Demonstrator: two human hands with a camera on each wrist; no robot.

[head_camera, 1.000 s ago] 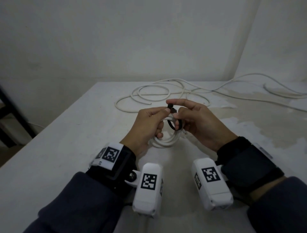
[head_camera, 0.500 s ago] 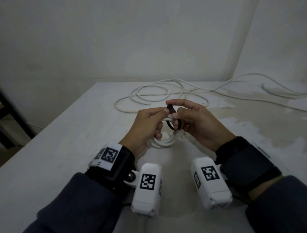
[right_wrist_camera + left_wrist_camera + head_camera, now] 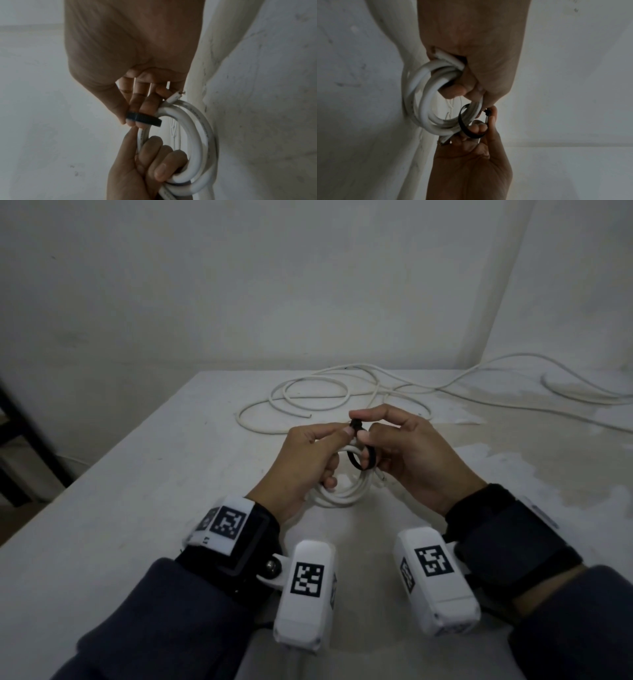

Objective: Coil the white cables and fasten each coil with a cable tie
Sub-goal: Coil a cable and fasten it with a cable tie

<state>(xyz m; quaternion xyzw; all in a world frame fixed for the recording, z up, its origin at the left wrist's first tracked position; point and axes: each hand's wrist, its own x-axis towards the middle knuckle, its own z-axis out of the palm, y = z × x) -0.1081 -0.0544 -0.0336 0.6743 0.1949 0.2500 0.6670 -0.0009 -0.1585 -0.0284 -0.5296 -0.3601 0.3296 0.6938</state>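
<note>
My left hand (image 3: 308,453) has its grip curled round the coiled white cable (image 3: 426,100), fingers hooked through the loops, just above the table (image 3: 137,491). My right hand (image 3: 407,453) pinches the black cable tie (image 3: 144,119) between thumb and fingertips; the tie loops loosely around the coil's strands. More loose white cable (image 3: 308,402) lies uncoiled farther back on the table.
</note>
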